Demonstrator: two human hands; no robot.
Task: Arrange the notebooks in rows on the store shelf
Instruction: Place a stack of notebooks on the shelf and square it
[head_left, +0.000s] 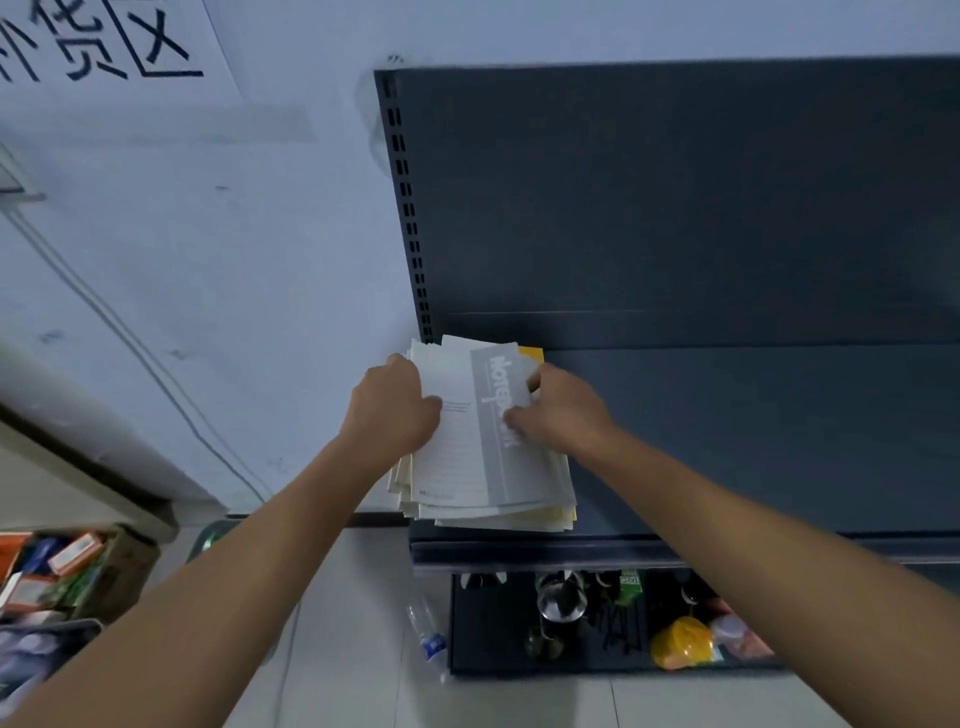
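Both left hand (389, 410) and right hand (563, 410) clutch notebooks (467, 467) (untidy stack), fingers curled.

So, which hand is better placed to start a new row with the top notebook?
The right hand: it pinches the top notebook beside the bare shelf; the left hand grips the stack.

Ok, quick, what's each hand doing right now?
Left hand: grips the left edge of the notebook stack.
Right hand: grips the same stack's right edge, thumb on the top cover.
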